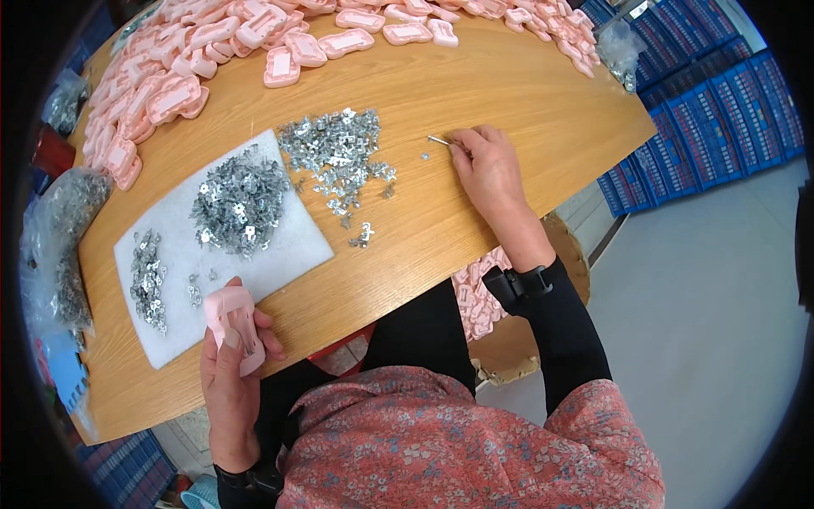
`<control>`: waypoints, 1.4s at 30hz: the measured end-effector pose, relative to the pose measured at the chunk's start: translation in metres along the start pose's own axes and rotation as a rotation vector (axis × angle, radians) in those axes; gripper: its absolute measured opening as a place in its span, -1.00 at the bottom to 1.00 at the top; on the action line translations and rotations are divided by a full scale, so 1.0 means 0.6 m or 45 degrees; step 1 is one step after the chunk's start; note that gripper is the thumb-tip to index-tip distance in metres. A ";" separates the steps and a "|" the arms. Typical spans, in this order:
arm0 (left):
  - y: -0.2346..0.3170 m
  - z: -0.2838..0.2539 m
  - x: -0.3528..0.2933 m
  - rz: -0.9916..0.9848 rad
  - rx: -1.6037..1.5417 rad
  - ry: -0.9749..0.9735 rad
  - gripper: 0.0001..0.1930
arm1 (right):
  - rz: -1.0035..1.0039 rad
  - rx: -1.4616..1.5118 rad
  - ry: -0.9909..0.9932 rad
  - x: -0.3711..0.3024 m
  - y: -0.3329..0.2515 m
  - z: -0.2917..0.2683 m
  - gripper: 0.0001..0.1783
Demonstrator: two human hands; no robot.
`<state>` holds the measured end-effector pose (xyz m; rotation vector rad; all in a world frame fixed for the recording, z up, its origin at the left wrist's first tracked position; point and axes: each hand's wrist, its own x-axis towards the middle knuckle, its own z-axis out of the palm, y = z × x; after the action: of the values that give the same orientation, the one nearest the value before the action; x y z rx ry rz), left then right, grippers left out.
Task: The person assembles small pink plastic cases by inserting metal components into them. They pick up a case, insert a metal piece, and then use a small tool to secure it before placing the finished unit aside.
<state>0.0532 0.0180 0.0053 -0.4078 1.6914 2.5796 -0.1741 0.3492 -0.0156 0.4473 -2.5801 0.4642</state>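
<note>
My left hand (225,386) is closed around a pink plastic shell (219,307), tilted up with its hollow side partly showing, at the table's near edge. Farther right, my right hand (493,174) rests by the tabletop, pinching a thin silver metal rod (437,139) that points left; its other end is hidden in the fingers. One tiny metal piece (425,156) lies just below the rod's tip. Beyond the left hand, a white padded sheet (182,335) carries a large heap of small metal clips (240,208) and a narrower strip of clips (147,280).
More loose clips (343,144) lie on the wooden table (407,229) between sheet and right hand. Many pink shells (284,66) are piled along the far side. Plastic bags (64,229) stand at left. Below the edge is a carton (509,343) with pink parts; blue racks (721,127) stand right.
</note>
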 end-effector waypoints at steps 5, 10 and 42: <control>-0.003 -0.002 0.000 -0.015 -0.006 0.028 -0.26 | -0.200 0.204 -0.046 0.019 -0.020 0.003 -0.82; -0.002 -0.003 0.000 0.011 -0.031 0.009 -0.34 | -0.111 0.311 -0.085 0.012 -0.002 0.013 -0.80; -0.003 0.007 0.003 -0.008 0.024 0.074 -0.31 | 0.084 0.177 0.068 0.026 0.064 0.015 -0.79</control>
<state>0.0510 0.0222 0.0049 -0.4905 1.7281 2.5698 -0.2054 0.3763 -0.0243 0.3925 -2.5271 0.6730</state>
